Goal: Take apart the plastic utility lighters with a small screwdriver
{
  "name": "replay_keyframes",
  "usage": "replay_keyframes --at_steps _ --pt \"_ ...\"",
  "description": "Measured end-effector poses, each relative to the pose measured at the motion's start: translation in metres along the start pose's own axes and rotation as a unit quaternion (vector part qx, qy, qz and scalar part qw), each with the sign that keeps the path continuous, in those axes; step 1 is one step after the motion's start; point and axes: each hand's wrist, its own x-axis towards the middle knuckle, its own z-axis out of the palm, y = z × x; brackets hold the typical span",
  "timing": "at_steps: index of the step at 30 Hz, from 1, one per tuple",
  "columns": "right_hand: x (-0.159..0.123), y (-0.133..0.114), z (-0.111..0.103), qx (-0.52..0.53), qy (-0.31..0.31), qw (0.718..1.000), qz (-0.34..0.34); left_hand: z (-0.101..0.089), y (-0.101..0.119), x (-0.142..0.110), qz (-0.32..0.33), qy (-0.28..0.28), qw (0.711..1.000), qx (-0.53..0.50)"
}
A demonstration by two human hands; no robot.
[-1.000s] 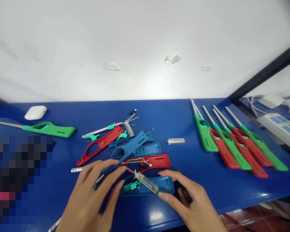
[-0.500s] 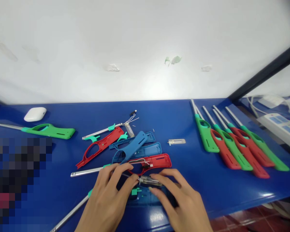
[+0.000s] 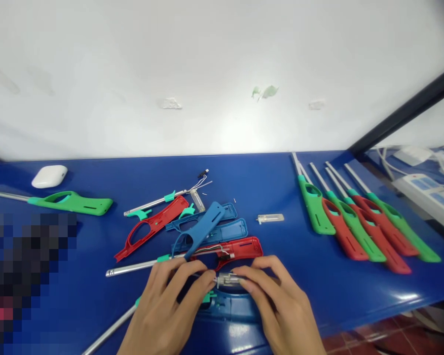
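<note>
My right hand (image 3: pixel 277 301) pinches a clear lighter fuel tank (image 3: pixel 227 279) by its right end, between thumb and fingertips. At the tank's left end, my left hand (image 3: pixel 173 296) has thumb and forefinger closed on a thin tube (image 3: pixel 194 274), mostly covered by the fingers. Just below the tank lies a blue handle half (image 3: pixel 231 308) with a teal trigger piece (image 3: pixel 208 297), partly behind my hands. A metal lighter barrel (image 3: pixel 111 329) sticks out lower left from under my left hand. Beyond my hands sits a red handle half (image 3: pixel 244 248) with wires in it.
Further back are blue shells (image 3: pixel 207 224), a red shell (image 3: pixel 153 224), a bare barrel assembly (image 3: pixel 151 203) and another clear tank (image 3: pixel 270 218). Several whole lighters (image 3: pixel 355 222) lie at right, one green lighter (image 3: pixel 74 203) at left near a white case (image 3: pixel 50 176). A power strip (image 3: pixel 425 192) is far right.
The tank has tilted or turned slightly in my fingers and come a little right. My right thumb has moved up onto it, uncovering more of the blue handle half below.
</note>
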Motion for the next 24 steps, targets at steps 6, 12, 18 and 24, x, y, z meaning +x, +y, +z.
replay_keyframes --at_steps 6,12,18,24 --pt "0.015 -0.009 -0.004 0.025 0.006 1.000 -0.012 0.000 0.007 0.003 -0.012 0.044 0.999 -0.014" --pt "0.013 -0.001 -0.009 0.024 0.015 0.999 -0.038 0.001 0.006 0.006 -0.015 0.061 0.998 0.014" --pt "0.013 0.014 -0.022 -0.058 0.087 0.995 -0.008 -0.007 -0.007 0.006 -0.070 0.097 0.992 0.038" --pt "0.016 -0.003 -0.014 0.026 0.037 0.999 -0.013 -0.008 0.007 0.013 -0.081 0.090 0.993 -0.013"
